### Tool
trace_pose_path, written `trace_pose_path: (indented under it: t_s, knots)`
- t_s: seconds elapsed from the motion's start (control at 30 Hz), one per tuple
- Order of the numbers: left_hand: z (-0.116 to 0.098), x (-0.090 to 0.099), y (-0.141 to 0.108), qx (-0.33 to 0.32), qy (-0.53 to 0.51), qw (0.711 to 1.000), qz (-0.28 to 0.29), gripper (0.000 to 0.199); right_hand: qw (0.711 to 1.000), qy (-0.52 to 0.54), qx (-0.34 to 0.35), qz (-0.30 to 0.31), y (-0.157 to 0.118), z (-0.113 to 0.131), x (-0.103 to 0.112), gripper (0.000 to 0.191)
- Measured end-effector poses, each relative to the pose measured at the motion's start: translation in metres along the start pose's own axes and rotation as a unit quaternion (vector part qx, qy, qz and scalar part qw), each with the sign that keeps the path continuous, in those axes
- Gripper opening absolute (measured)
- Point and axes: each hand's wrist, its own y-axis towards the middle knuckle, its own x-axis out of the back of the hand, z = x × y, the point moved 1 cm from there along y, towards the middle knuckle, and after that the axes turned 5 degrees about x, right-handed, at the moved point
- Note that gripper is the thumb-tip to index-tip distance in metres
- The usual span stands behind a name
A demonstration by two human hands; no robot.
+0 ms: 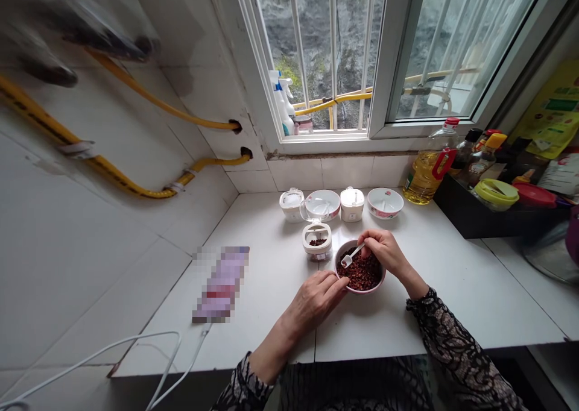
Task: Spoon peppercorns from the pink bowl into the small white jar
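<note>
A round bowl [362, 291] full of dark red dried bits stands on the white counter. My right hand [382, 251] pinches a small white spoon [352, 257] over the bowl, its scoop at the left part of the bits. My left hand [319, 294] rests against the bowl's lower left rim, fingertips together on the edge. Just left of the bowl is a small jar [317, 252] with its lid raised and some dark bits inside. Behind stand two white-lidded jars [292, 205] [351, 204] and two bowls with a floral pattern [322, 205] [385, 203].
A pixelated purple object [222, 284] with a white cable [192, 354] lies at the left. At the right back are an oil bottle [427, 167] and a black box [464, 209] of bottles and jars. The counter's front edge [362, 355] runs nearby.
</note>
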Motion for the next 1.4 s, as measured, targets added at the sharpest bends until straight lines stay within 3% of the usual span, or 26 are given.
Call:
trace_pose_path:
  t_s: [0.17, 0.27, 0.37, 0.43, 0.5, 0.6, 0.73, 0.8, 0.9, 1.07, 1.4]
  knots:
    - [0.000, 0.000, 0.000, -0.001, -0.005, 1.000, 0.002, 0.016, 0.998, 0.061, 0.002, -0.027, 0.006, -0.001, 0.001, 0.015]
    - [0.000, -0.001, 0.000, -0.004, -0.005, 1.000, -0.002, 0.016, 0.994, 0.070, 0.071, -0.048, 0.006, 0.006, -0.006, 0.015]
    - [0.000, -0.002, -0.001, -0.006, -0.001, 1.000, -0.008, 0.017, 0.983, 0.000, 0.173, -0.063, 0.002, 0.015, -0.020, 0.018]
    - [0.001, -0.003, -0.001, -0.006, 0.001, 1.000, -0.009, 0.018, 0.960, -0.101, 0.257, -0.041, 0.000, 0.019, -0.030, 0.020]
    - [0.001, -0.003, -0.001, -0.005, 0.003, 1.000, -0.006, 0.019, 0.919, -0.202, 0.337, 0.000, -0.001, 0.021, -0.037, 0.025]
    - [0.001, -0.003, -0.001, -0.001, 0.007, 1.000, 0.000, 0.019, 0.885, -0.254, 0.389, 0.011, -0.002, 0.022, -0.036, 0.027]
    - [0.000, -0.001, 0.000, 0.000, 0.004, 1.000, 0.001, 0.018, 0.911, -0.218, 0.339, -0.085, -0.005, 0.024, -0.014, 0.019]
    - [0.000, 0.000, 0.000, -0.001, 0.000, 1.000, 0.002, 0.017, 0.914, -0.224, 0.325, -0.097, -0.006, 0.022, -0.004, 0.019]
    - [0.001, 0.000, 0.000, -0.003, 0.000, 1.000, 0.001, 0.017, 0.910, -0.261, 0.316, -0.063, -0.006, 0.013, 0.000, 0.020]
    - [0.001, 0.000, -0.001, 0.000, 0.002, 1.000, 0.006, 0.019, 0.913, -0.295, 0.280, 0.034, -0.006, 0.001, -0.011, 0.022]
    - [0.001, 0.000, -0.001, -0.002, -0.006, 1.000, 0.006, 0.018, 0.981, -0.138, 0.134, 0.011, -0.001, 0.000, -0.003, 0.023]
